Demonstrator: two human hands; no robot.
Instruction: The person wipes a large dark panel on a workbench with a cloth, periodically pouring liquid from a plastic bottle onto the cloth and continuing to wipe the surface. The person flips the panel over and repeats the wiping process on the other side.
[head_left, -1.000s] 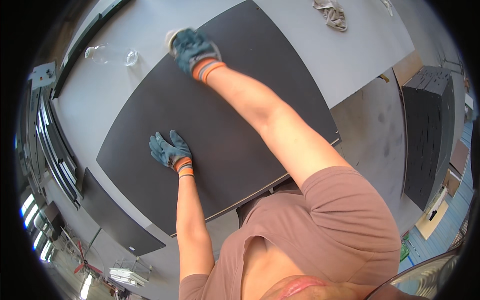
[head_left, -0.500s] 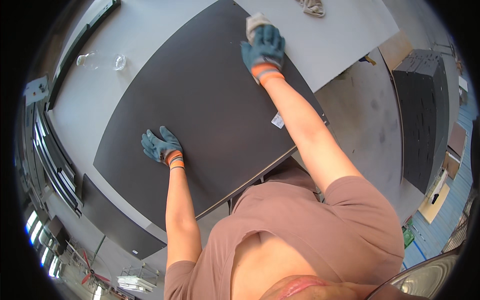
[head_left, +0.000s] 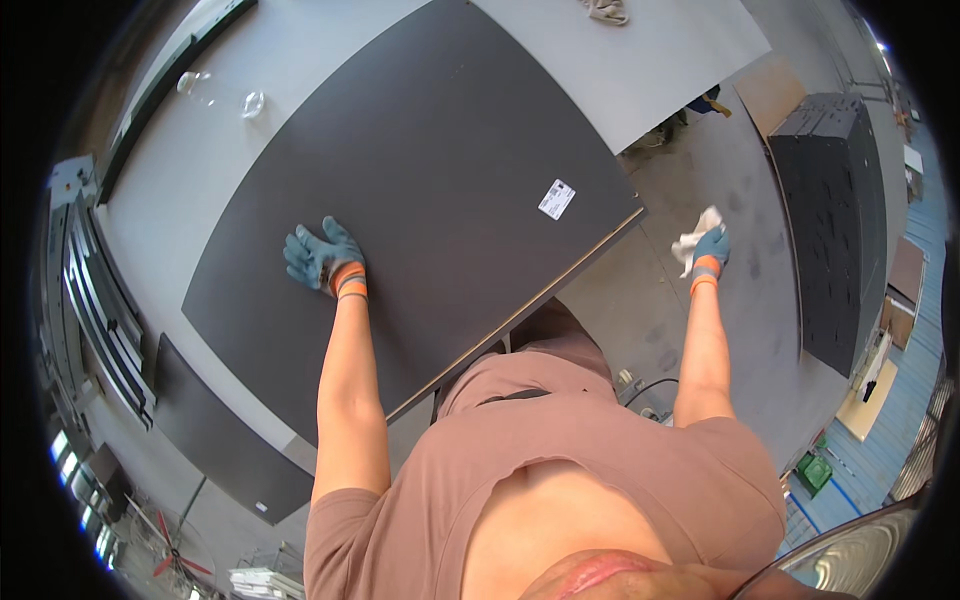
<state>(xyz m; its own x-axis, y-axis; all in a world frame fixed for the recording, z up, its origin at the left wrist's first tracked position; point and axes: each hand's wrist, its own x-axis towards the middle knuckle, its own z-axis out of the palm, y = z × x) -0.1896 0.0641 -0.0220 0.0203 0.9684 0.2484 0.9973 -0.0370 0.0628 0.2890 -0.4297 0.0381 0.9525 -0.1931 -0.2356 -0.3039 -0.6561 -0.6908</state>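
Observation:
A large dark grey panel (head_left: 430,190) lies flat on a light worktable (head_left: 660,50), its near edge along my waist. My left hand (head_left: 325,257), in a blue-green glove with an orange cuff, rests on the left part of the panel with its fingers spread. Out past the panel's right edge, over the floor, my right hand (head_left: 712,245) is closed round a crumpled whitish cloth (head_left: 696,240). A white label (head_left: 557,199) sticks to the panel near its right corner.
A clear plastic bottle (head_left: 222,95) lies on the table beyond the panel, and another rag (head_left: 606,11) lies at the far edge. To the right stands a stack of dark boards (head_left: 835,220). Another dark panel (head_left: 220,430) is at the lower left.
My right hand has lifted off the panel's far right part and swung right and nearer, carrying the cloth beyond the edge. The left hand stays on the panel, and the label is uncovered.

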